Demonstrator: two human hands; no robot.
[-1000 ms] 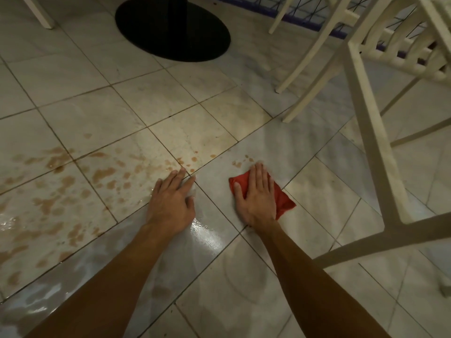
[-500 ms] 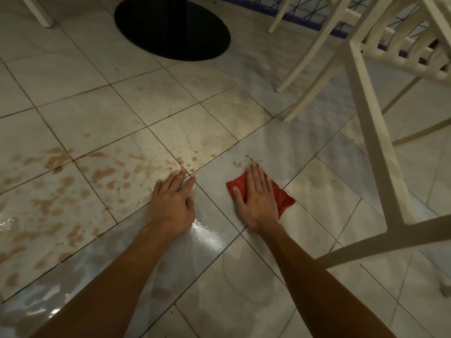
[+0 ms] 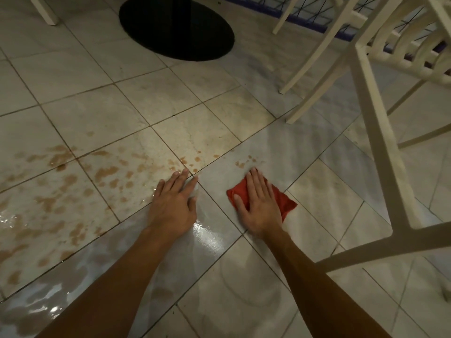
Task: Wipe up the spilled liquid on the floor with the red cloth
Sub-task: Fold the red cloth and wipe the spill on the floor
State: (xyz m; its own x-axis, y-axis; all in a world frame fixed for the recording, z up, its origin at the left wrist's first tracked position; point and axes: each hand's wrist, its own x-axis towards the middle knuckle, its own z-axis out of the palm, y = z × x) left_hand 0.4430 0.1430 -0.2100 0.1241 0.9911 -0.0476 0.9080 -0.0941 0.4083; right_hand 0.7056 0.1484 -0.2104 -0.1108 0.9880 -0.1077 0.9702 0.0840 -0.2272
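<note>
My right hand point(image 3: 258, 203) presses flat on the red cloth point(image 3: 285, 203), fingers straight, on the tiled floor point(image 3: 102, 118). The cloth's corners stick out left and right of the palm. A few brown drops point(image 3: 242, 163) lie just beyond the fingertips. My left hand point(image 3: 174, 203) rests flat on the wet tile, fingers straight, holding nothing. Brown spilled liquid point(image 3: 73, 191) spreads in blotches across the tiles to the left, with a shiny wet puddle at the far left and bottom left.
A black round table base point(image 3: 207, 37) stands at the top centre. White chair legs and frame point(image 3: 375, 132) cross the right side, close to my right arm. Another white leg point(image 3: 47, 11) shows at the top left. A blue-edged grid panel point(image 3: 317, 18) runs along the top.
My right hand has slid the red cloth slightly forward and left, toward the brown drops. My left hand has stayed planted on the tile.
</note>
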